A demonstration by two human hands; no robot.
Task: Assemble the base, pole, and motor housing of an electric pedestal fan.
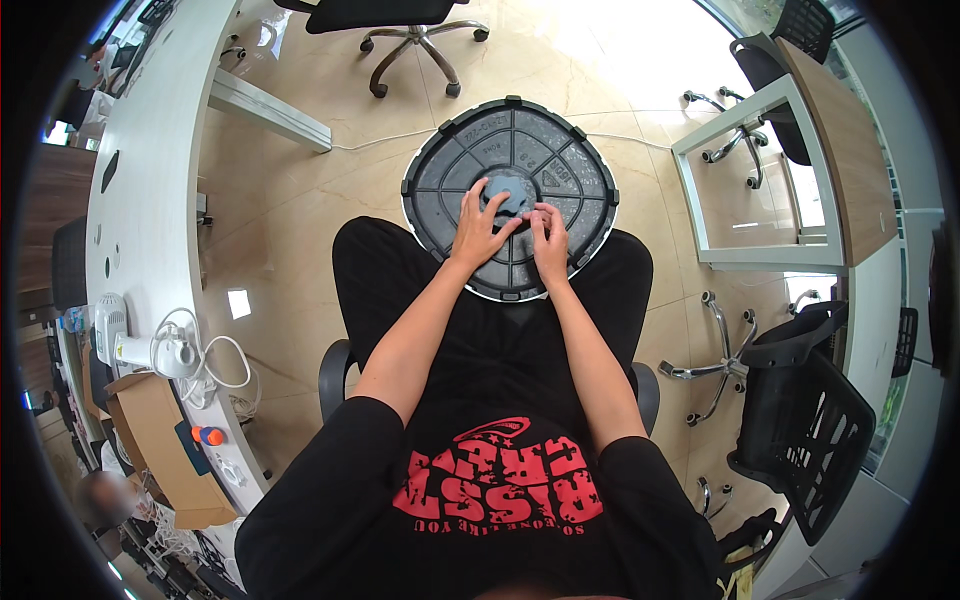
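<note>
Head view looks straight down on a dark grey, round-cornered plastic base [510, 195], ribbed on its upturned underside and edged with a pale rim, which rests across the seated person's knees and juts out over the floor beyond them. At its middle sits a small blue-grey hub piece [508, 195], and both hands meet on it. The left hand [478, 222] lies spread over the ribs with its fingers curled up against the left and lower side of the hub, in contact but not wrapped round it. The right hand [549, 232] is bent at the knuckles, fingertips pressing the hub's right edge; whether it pinches anything I cannot tell, since the fingers hide the join. The hub lies directly ahead of both hands, at the ends of the fingers, and the left hand covers more of it and seems the nearer. The base has no clear long axis, being nearly as wide as it is deep. Both bare forearms run up from a black shirt with a red print. Around the person: a curved white desk [150, 180] on the left bearing a white cable coil [185, 350] and a cardboard box [150, 440], a black mesh chair [810, 420] at lower right, and a pale tiled floor [290, 250].
</note>
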